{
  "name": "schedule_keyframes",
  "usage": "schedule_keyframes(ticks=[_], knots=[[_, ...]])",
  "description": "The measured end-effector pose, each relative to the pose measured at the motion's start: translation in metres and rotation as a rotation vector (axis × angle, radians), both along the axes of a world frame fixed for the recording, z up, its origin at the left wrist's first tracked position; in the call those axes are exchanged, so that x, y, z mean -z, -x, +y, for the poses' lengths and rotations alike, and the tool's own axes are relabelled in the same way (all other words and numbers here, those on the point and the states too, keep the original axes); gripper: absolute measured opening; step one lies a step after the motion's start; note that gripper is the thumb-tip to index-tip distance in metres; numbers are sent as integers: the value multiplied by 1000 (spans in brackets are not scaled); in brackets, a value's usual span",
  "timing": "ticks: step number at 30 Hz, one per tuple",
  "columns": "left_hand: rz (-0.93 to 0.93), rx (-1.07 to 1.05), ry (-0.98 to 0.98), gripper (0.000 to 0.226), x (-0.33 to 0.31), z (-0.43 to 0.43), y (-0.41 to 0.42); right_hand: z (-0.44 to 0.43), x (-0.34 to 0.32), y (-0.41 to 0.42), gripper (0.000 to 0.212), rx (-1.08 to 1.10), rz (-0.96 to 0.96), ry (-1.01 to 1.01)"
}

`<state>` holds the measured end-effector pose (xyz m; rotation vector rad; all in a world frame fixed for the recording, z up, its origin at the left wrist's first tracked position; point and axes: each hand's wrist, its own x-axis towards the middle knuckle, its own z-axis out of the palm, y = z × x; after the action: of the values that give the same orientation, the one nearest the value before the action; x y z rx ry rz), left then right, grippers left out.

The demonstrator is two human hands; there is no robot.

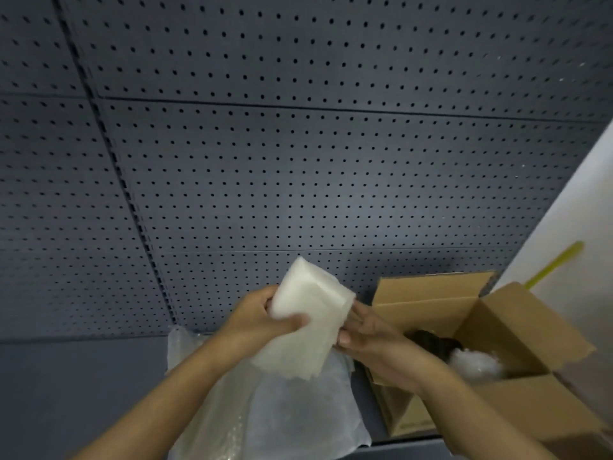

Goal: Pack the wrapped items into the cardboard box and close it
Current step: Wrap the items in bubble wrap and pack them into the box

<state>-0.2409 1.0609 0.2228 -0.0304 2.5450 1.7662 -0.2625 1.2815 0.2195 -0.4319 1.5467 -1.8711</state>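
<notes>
A white foam-wrapped item [310,310] is held up above the dark surface, just left of the cardboard box. My left hand [262,318] grips its left side, thumb across the front. My right hand [365,333] touches its right edge with fingers extended. The cardboard box [497,313] stands open at the right, flaps raised. Inside it lie a bubble-wrapped bundle [474,361] and a dark object [431,340], partly hidden behind my right wrist.
A sheet of clear bubble wrap [282,419] lies on the dark surface [83,386] below my hands. A grey pegboard wall [298,161] fills the back. A white wall [564,227] with a yellow stripe [557,260] stands behind the box.
</notes>
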Motion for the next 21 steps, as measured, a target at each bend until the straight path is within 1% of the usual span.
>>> schedule_keyframes(ticks=[1, 3, 5, 9, 12, 14, 16, 17, 19, 21], knots=[[-15, -5, -60, 33, -1, 6, 3, 0, 2, -1, 86, 64, -5, 30], [-35, 22, -117, 36, -2, 21, 8, 4, 5, -2, 88, 184, -42, 94], [-44, 48, -162, 38, -3, 38, 12, 13, 4, -2, 80, 249, -44, 110], [-30, 97, -224, 45, 1, 78, 27, 53, -7, 2, 59, 424, 102, -25], [-33, 160, -211, 56, 6, 114, 41, 102, -17, 17, 53, 516, 217, -109], [-29, 212, -126, 50, 11, 137, 50, 148, -17, 35, 52, 639, 270, -154], [-13, 249, 21, 37, 19, 159, 61, 198, -11, 59, 55, 769, 282, -186], [-6, 271, 110, 30, 24, 170, 68, 223, -5, 71, 50, 811, 290, -218], [-9, 320, 261, 22, 38, 197, 81, 267, 11, 96, 33, 823, 345, -355], [-36, 359, 341, 21, 53, 230, 94, 300, 32, 121, 28, 769, 439, -578]])
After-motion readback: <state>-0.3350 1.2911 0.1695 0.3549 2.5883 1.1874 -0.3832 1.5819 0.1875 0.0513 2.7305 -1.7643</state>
